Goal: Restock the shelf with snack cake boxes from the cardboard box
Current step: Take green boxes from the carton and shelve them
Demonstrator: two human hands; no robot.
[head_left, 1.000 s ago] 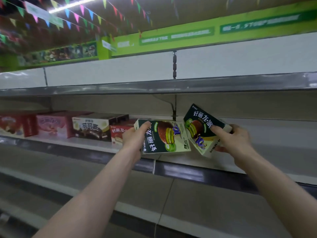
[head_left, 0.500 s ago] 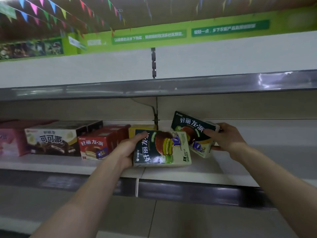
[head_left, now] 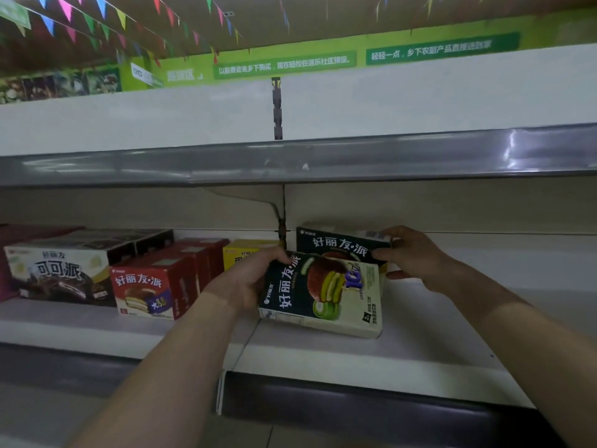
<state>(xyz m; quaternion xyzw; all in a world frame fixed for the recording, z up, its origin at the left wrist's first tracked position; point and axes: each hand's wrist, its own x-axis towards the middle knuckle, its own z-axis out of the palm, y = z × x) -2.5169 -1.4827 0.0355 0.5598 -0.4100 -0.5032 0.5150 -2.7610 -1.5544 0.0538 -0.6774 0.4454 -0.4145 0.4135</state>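
— What do the hands hold?
— The left hand (head_left: 245,282) grips a green box (head_left: 326,292) on the shelf (head_left: 323,357). The right hand (head_left: 410,253) holds a second green box (head_left: 336,245) behind it.
— Nearby?
— A yellow box (head_left: 248,253), red box (head_left: 151,286) and cocoa box (head_left: 58,273) to the left.
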